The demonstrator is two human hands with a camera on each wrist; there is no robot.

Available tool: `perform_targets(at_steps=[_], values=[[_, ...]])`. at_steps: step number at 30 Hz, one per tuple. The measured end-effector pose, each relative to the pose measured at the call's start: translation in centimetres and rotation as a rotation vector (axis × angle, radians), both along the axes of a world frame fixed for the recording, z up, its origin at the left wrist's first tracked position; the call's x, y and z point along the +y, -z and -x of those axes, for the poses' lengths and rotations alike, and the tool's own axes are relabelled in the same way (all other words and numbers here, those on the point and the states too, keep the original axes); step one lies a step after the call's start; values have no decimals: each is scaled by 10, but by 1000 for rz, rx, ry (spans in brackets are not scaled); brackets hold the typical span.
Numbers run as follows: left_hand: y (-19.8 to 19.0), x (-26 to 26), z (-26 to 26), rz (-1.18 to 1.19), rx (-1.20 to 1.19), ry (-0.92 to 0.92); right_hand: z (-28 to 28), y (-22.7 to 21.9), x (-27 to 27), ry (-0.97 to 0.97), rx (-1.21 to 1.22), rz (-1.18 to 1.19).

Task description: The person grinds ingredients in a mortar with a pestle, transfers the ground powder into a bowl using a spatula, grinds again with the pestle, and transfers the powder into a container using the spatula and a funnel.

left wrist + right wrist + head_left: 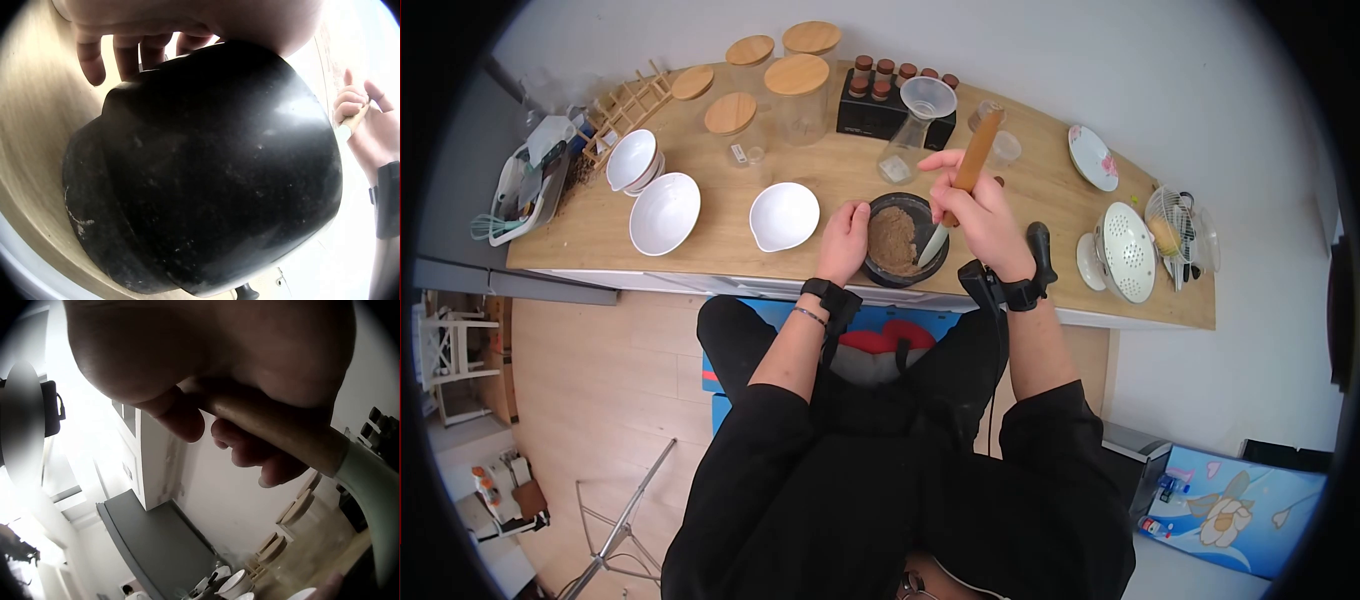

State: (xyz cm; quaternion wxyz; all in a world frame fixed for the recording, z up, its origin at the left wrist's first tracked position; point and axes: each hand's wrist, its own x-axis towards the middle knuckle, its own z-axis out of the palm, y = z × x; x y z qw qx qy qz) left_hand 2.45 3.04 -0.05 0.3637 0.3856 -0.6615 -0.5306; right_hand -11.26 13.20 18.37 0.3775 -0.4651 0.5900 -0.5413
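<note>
A black mortar [907, 281] with brown powder [892, 240] in it stands near the counter's front edge. My left hand [844, 243] holds it from the left, the thumb by the rim; in the left wrist view the fingers [127, 55] reach down behind the black bowl [219, 162]. Above its right side, my right hand [985, 215] grips the wooden handle [977, 155] of a silicone spatula. The spatula's pale green blade [934, 246] dips into the powder at the right inner wall. In the right wrist view, fingers curl round the handle [269, 428].
White bowls [785, 216] stand left of the mortar. Behind are wooden-lidded jars [797, 100], a black spice rack [870, 117] and a glass bottle with a funnel [910, 140]. Right of my hand lie a black-handled object [1040, 250] and a white colander [1127, 253].
</note>
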Motion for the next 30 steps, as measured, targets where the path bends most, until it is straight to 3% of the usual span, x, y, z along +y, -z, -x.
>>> perform_targets(at_steps=[11,22,24,30], values=[[2,-1,0,14,5,13,-6,-11,-3,-27,-16,11],[5,-5,0,-65,-58,73,-20,-9,-2,124,-40,-6],[9,-3,2,35,3,1,-25,0,-1,150,-35,26],[5,-1,2,-17,33,7,-47,45,8,232,3,26]])
